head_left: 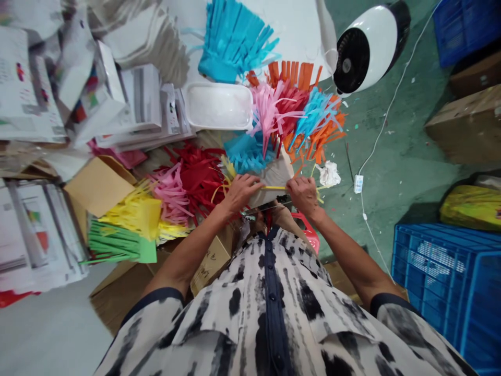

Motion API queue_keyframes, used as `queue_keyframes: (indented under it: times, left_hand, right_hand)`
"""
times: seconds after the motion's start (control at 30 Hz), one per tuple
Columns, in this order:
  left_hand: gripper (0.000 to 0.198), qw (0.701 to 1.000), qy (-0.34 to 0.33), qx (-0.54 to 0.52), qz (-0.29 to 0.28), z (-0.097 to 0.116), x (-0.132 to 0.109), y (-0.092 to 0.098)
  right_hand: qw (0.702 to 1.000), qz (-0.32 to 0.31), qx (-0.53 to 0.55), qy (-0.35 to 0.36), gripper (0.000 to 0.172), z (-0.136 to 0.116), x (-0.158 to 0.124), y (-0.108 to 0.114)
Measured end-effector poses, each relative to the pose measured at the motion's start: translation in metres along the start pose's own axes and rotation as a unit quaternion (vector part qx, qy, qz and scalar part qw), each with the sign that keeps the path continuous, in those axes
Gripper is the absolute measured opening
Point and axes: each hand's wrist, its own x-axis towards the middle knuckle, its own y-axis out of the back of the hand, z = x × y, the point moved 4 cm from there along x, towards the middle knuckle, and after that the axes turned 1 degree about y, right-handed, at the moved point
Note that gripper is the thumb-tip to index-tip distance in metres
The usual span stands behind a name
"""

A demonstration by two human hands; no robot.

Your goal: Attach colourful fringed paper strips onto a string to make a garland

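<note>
A thin yellow paper strip [275,187] stretches level between my two hands, over a pale surface in front of my lap. My left hand [241,192] pinches its left end, and my right hand [304,195] is closed on the right end. Some yellow shreds stick out past the right fingers. Just beyond my left hand lies blue fringed paper [247,152]. Red fringed paper [201,175] is heaped to its left. Further away, pink fringe [268,107], light blue fringe [318,116] and orange fringe [329,133] sit bunched together. A crumpled white tissue [329,174] is right of my right hand.
A white plastic tray [219,106] stands on the table near large blue fringe [235,39]. Yellow fringe [136,201] and green fringe [113,240] lie left, by stacked white boxes [33,230]. At right are a fan [370,49], a power cord and a blue crate [430,282].
</note>
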Motion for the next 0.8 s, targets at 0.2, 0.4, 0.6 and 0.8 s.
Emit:
queue_keyframes:
  times: [0.2, 0.4, 0.6, 0.8]
  left_hand:
    - [0.043, 0.998, -0.043, 0.04, -0.012, 0.012, -0.015, -0.011]
    - [0.053, 0.995, -0.025, 0.078, -0.059, 0.039, -0.018, -0.017]
    - [0.057, 0.993, 0.003, 0.096, -0.074, 0.044, -0.025, -0.012]
    - [0.045, 0.997, -0.039, 0.05, -0.033, 0.015, -0.032, -0.001]
  right_hand:
    - [1.0, 0.014, -0.007, 0.013, 0.027, 0.004, 0.001, -0.004]
    - [0.994, 0.033, 0.008, 0.103, 0.04, -0.016, -0.017, -0.012]
    - [0.995, 0.033, -0.002, 0.096, 0.054, -0.025, -0.041, -0.027]
    - [0.995, 0.031, -0.01, 0.094, 0.053, -0.005, -0.045, -0.016]
